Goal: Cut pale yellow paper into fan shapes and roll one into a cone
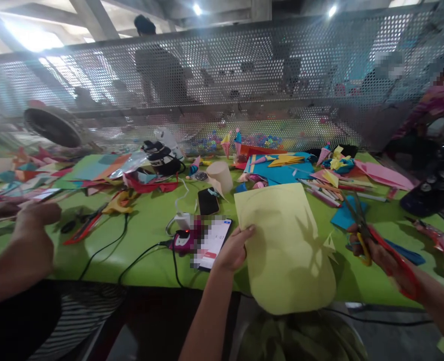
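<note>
My left hand (235, 248) pinches the left edge of a large pale yellow sheet (282, 245) between thumb and fingers. The sheet's lower corners are cut round, and it tilts up over the table's front edge. At the right, my right hand (385, 258) is wrapped round scissors (363, 223) with red and yellow handles. Their blades point up and away, apart from the sheet. A small yellow scrap (330, 245) hangs by the sheet's right edge. Beside my left hand lies a lit phone (215, 243), partly blurred out.
Across the green table (150, 215) lie a power strip (186, 240) with cables, a dark phone (208, 201), a paper roll (220, 176), a yellow glue gun (119, 202), and blue sheets (278, 169). A co-worker's arm (34, 235) rests at left. Behind stands a perforated metal screen (222, 75).
</note>
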Tool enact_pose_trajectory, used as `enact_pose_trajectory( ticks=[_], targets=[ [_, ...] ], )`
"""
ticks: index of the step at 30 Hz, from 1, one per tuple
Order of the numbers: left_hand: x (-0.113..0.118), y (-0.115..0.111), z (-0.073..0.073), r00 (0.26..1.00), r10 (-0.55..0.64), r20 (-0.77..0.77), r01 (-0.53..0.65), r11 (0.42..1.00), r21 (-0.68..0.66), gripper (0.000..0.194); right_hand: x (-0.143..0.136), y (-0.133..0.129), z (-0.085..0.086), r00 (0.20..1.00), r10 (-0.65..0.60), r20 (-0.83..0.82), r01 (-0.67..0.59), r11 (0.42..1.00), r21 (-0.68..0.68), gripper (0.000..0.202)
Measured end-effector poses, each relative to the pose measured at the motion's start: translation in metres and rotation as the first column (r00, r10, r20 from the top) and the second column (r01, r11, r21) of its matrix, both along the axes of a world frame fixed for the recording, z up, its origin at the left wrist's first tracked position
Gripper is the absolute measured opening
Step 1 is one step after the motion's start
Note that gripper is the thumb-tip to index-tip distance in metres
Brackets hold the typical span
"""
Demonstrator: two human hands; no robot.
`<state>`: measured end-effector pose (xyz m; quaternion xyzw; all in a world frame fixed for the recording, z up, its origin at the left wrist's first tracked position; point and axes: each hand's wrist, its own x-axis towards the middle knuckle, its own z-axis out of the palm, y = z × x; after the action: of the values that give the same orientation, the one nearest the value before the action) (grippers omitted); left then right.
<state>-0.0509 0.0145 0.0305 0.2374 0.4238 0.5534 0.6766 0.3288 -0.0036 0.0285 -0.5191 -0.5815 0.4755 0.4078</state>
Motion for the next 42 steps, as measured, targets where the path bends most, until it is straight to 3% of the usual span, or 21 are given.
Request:
enact_pose_trajectory(
  ticks=[5,12,18,21,25,32,42],
  targets=[
    [-0.002,0.005,-0.001,0.998,0.051,0.027,-0.052,0.998,0.019,0.039,0.008,0.003,-0.009,0.992,0.127,-0.019,-0.128,0.991,-0.047,0.046],
    [0.000,0.010,-0.002,0.994,0.035,0.107,-0.038,0.999,0.025,0.030,-0.004,0.002,-0.005,0.985,0.169,-0.028,-0.170,0.984,-0.047,0.047],
    [0.004,0.011,0.001,0.984,0.046,0.169,-0.050,0.999,0.017,0.027,-0.009,0.011,-0.004,0.965,0.253,0.076,-0.251,0.967,-0.036,0.055],
    [0.005,0.012,0.001,0.978,0.076,0.193,-0.076,0.997,-0.009,0.028,-0.014,0.018,-0.004,0.960,0.277,0.029,-0.277,0.961,-0.010,0.060],
    [0.006,0.016,-0.003,0.967,0.103,0.233,-0.104,0.995,-0.011,0.028,-0.026,0.022,-0.002,0.959,0.282,-0.021,-0.281,0.959,0.024,0.056],
    [0.006,0.019,-0.009,0.962,0.053,0.270,-0.051,0.999,-0.016,0.032,-0.045,0.014,0.009,0.972,0.233,-0.031,-0.232,0.972,0.032,0.053],
    [0.008,0.016,-0.007,0.978,0.037,0.205,-0.033,0.999,-0.023,0.039,-0.047,0.010,0.010,0.979,0.204,0.018,-0.205,0.977,0.051,0.054]
  ],
)
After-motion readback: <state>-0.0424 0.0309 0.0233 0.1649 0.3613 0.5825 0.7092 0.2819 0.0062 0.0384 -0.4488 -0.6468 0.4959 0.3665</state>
